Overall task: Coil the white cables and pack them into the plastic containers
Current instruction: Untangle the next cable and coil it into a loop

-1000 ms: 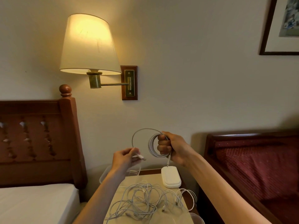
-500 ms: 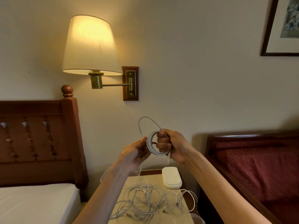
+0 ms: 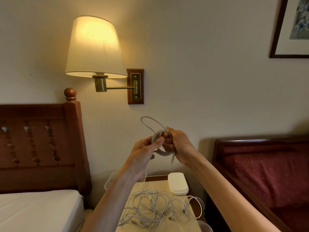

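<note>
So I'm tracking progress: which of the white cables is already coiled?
The coiled cable held up between the left hand and right hand; the loose cables lie tangled on the table.

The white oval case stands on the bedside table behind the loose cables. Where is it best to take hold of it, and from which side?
Likely best across its two long sides, coming from above. The white oval case lies flat at the far end of the bedside table, long and narrow with rounded edges, and its top is bare. The tangled cables lie in front, so a low approach from the near side could snag them.
</note>
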